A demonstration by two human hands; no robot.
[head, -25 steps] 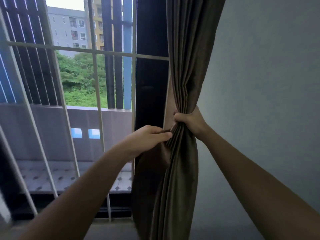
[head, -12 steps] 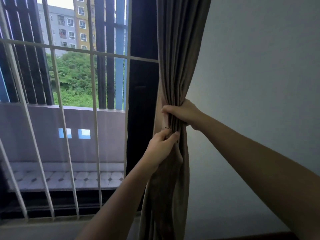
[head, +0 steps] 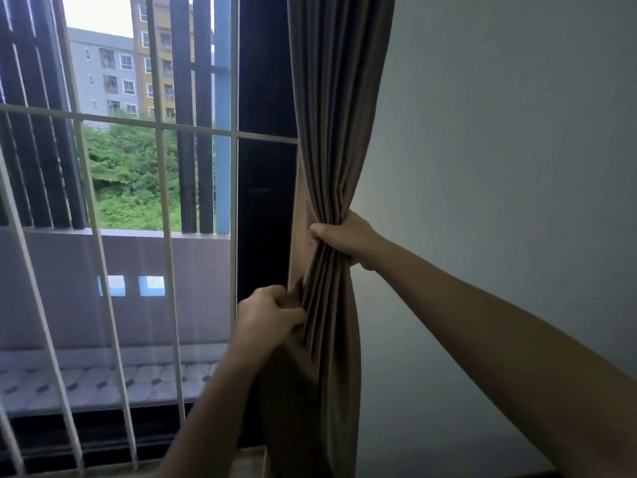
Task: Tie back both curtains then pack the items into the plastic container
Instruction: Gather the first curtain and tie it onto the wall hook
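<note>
A brown pleated curtain (head: 331,132) hangs at the right edge of the window, against a plain pale wall (head: 499,167). The right hand (head: 348,241) clamps the gathered pleats into a narrow waist, thumb across the front and fingers hidden behind the cloth. Below it and a little to the left, the left hand (head: 269,315) is curled tight on the curtain's left edge; motion blur hides how its fingers lie.

Just left of the curtain stands a dark window frame (head: 265,184). A white metal grille (head: 162,201) of slanting uprights and one crossbar covers the opening. Beyond it lies a balcony with a patterned tiled floor (head: 103,381) and a grey parapet (head: 69,288) pierced by two small square openings. Dark vertical slats (head: 186,132) and a blue post (head: 222,150) rise from the parapet. Farther off are green trees (head: 131,174) and grey and yellow apartment blocks (head: 117,74) under a white sky.
</note>
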